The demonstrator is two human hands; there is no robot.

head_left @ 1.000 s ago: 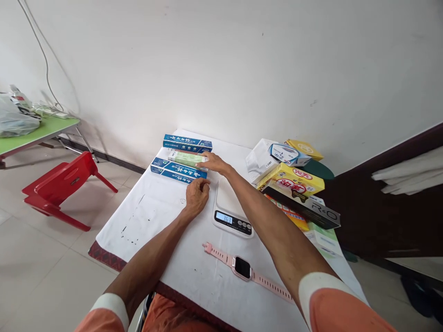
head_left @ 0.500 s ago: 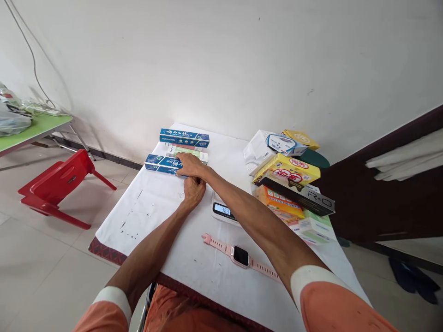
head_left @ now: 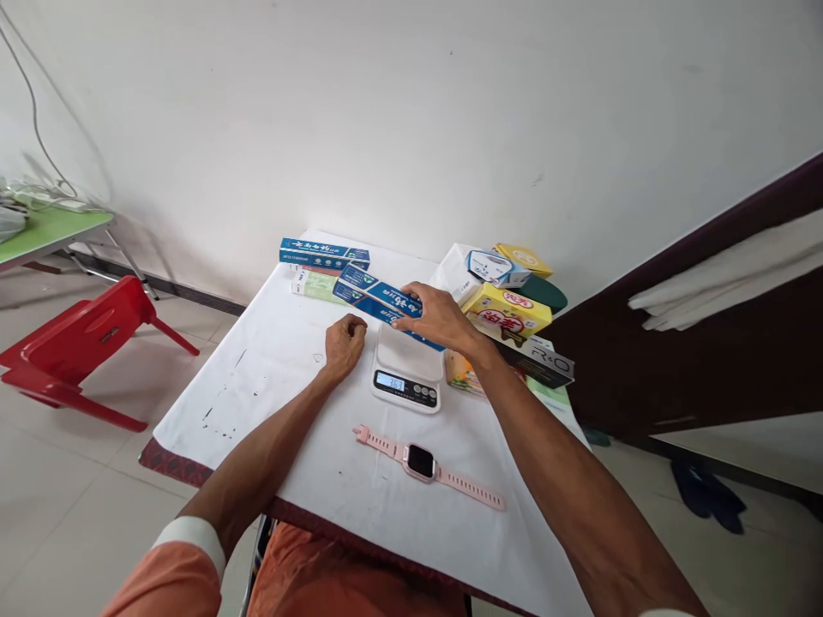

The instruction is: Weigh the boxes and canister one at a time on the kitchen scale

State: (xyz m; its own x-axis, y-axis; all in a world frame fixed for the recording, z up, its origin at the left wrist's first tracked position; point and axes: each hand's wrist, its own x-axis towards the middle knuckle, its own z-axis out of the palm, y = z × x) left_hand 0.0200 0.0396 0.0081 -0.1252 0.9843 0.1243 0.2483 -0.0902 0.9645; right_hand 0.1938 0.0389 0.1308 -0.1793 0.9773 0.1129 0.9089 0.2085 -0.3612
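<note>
Long blue cardboard box (head_left: 369,296), gripped by the fingers of the right hand (head_left: 445,319) over the far part of a white plastic digital scale (head_left: 408,368). Left hand (head_left: 344,350), fingers curled closed, beside the scale at the white-clothed tabletop (head_left: 302,463).

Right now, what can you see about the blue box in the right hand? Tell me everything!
The blue box is long and slim and looks like printed cardboard. It has white writing and a green mark near its left end. The right hand grips it toward its other end, thumb on the near side. It slants across the picture, left end higher. In this view it overlaps the far part of the white scale, but I can't tell whether they touch.
</note>
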